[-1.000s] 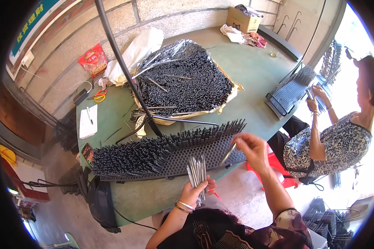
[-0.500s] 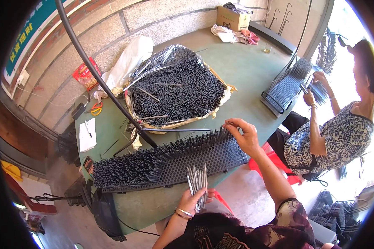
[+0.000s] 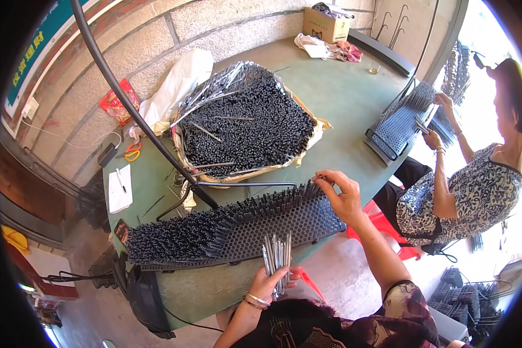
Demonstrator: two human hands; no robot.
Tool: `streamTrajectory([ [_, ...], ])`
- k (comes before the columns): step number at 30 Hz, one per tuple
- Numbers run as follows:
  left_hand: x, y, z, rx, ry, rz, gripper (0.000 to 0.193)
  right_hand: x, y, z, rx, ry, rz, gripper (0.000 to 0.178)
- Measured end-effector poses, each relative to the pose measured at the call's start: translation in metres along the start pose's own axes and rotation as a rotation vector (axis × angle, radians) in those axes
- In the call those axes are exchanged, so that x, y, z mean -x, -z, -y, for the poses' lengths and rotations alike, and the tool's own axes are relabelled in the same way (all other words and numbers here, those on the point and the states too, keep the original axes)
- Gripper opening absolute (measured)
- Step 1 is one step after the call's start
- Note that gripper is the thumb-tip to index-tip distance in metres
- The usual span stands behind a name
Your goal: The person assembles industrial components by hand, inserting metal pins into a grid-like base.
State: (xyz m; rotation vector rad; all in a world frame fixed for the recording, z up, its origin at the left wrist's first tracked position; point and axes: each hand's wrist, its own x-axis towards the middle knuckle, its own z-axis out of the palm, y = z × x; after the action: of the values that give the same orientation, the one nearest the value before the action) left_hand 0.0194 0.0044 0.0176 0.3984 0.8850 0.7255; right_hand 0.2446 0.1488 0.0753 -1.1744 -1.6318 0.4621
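My left hand [image 3: 268,285] is closed around a bundle of thin silvery metal rods [image 3: 277,255], held upright in front of the near edge of a long black perforated rack [image 3: 272,229]. Dark-tipped rods [image 3: 174,236] stand densely in the rack's left part and in a strip along its far side. At the rack's far right end, my right hand [image 3: 343,196] pinches with thumb and fingertips at the top of a thin rod; its lower part merges with the rods around it. Behind the rack lies a big paper-lined container [image 3: 321,134] packed with dark-ended rods [image 3: 249,124].
A curved black stand pole [image 3: 119,87] rises over the green table [image 3: 330,75]. Orange scissors [image 3: 133,152] and a notepad with pen [image 3: 120,194] lie at the left. To the right, another person [image 3: 458,185] handles rods at a similar rack [image 3: 397,130].
My right hand has shifted very slightly down and right at the rack's end. My left hand stays almost still with its bundle. The other person's hands have moved a little at their rack.
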Motion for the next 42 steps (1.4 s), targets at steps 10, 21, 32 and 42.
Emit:
streamTrajectory([
  [10, -0.001, 0.005, 0.004, 0.020, -0.010, -0.017, 0.024, 0.004, 0.002, -0.001, -0.001, 0.089, 0.039, 0.013],
  [21, -0.002, 0.009, 0.008, 0.039, -0.031, 0.042, 0.030, 0.004, 0.009, -0.012, 0.006, 0.037, 0.025, 0.011],
  [32, -0.003, 0.008, 0.007, 0.045, -0.026, 0.029, 0.027, 0.007, -0.005, 0.001, 0.295, 0.346, 0.130, 0.026],
  [42, -0.005, 0.010, 0.012, 0.069, -0.058, 0.030, 0.027, 0.009, -0.018, 0.011, 0.557, 0.295, 0.064, 0.026],
])
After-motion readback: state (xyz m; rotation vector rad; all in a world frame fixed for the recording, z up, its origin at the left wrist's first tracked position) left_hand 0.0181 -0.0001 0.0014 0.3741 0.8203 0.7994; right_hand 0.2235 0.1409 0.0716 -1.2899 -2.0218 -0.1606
